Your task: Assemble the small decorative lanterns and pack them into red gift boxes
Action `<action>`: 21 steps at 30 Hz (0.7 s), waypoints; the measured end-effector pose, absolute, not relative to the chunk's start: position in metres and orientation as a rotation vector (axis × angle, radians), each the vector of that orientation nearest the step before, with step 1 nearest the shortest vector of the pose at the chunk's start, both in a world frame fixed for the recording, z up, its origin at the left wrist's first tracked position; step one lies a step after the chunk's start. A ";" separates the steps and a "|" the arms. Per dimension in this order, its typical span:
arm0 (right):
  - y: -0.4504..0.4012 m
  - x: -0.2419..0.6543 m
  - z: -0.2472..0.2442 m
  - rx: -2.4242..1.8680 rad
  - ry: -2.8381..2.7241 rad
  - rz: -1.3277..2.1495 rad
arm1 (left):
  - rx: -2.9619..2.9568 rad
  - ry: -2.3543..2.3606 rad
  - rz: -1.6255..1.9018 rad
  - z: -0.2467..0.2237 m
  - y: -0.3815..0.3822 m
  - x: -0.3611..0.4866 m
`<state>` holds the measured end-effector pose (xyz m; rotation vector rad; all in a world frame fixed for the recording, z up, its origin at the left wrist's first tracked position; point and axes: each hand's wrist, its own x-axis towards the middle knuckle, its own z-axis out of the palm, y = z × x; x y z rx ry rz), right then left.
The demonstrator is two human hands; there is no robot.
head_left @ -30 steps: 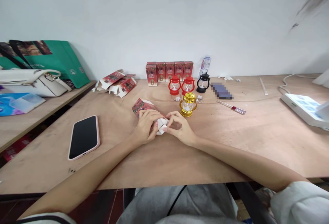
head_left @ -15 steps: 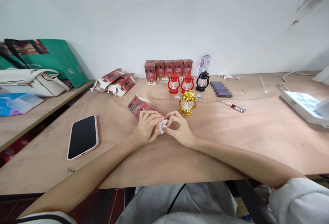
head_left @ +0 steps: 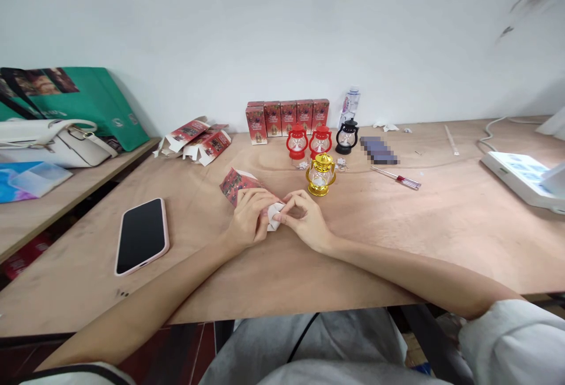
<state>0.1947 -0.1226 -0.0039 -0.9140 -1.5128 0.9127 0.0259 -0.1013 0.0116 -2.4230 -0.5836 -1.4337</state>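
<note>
A red printed cardboard box [head_left: 238,185] lies tilted on the table, its white end flaps [head_left: 274,218] facing me. My left hand [head_left: 251,217] is wrapped round the box body near that end. With thumb and fingertips pinched together, my right hand [head_left: 304,220] grips a white flap at the box's end. Just beyond my right hand stands a gold lantern [head_left: 321,176]. Two red lanterns [head_left: 297,143] and a black lantern [head_left: 346,138] are upright behind it. My fingers hide part of the box.
Several red boxes [head_left: 272,120] stand along the wall beside a clear bottle [head_left: 350,106]. Flattened boxes [head_left: 194,140] lie back left. A phone [head_left: 142,236] is left of my arms. To the right are a screwdriver [head_left: 399,179], a white device [head_left: 525,179] and a blurred dark item [head_left: 379,150].
The white flaps at the box's end have been bent further inward, showing a larger flat white area. My right fingertips have shifted slightly left with the flap.
</note>
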 end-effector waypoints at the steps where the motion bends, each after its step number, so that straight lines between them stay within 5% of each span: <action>1: -0.123 0.194 -0.003 -0.917 -1.509 0.914 | -2.419 -0.592 -1.450 0.012 -0.102 0.026; 12: -0.121 0.196 -0.003 -0.928 -1.457 1.142 | -2.487 -0.590 -1.719 0.003 -0.104 0.027; 21: -0.103 0.200 0.000 -0.696 -1.057 1.821 | -2.612 -0.564 -1.872 0.009 -0.106 0.032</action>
